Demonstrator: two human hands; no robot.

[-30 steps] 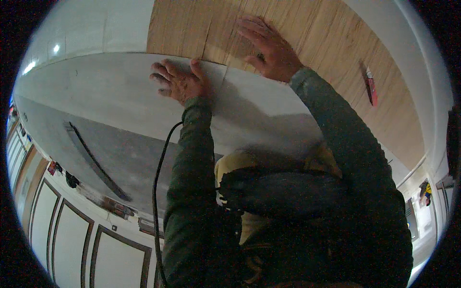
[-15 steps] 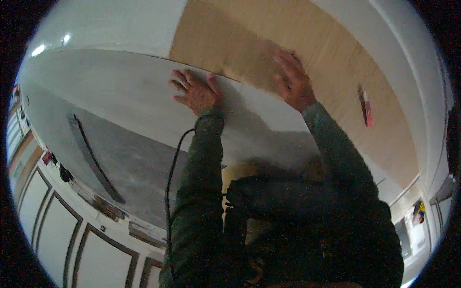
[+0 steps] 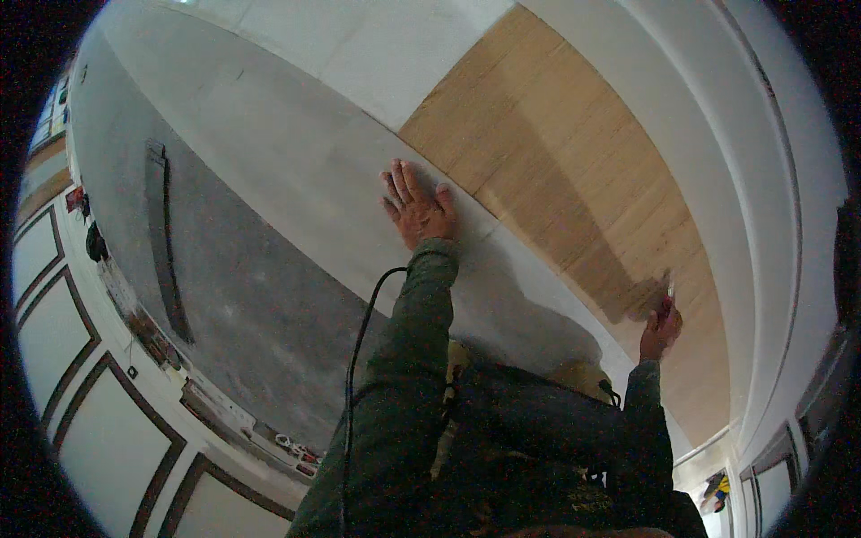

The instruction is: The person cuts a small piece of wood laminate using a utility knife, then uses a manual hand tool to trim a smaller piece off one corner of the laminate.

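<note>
Left hand (image 3: 417, 208), fingers wide, presses flat at the wood-grain sheet's (image 3: 574, 179) edge, steadying it; right hand (image 3: 661, 325) pinches a small reddish tool (image 3: 669, 289) there.

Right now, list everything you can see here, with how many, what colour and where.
wooden panel: one, light brown, upper right, on the pale surface
pale surface: one, white-grey, spanning the middle
long dark bar: one, dark grey, lying on the left
panelled wall: white with brown trim, lower left
black cable: one, running along the left sleeve
small tool: one, reddish, in the right hand; kind unclear
left hand: flat by the panel's edge
right hand: gripping the tool at the panel
</note>
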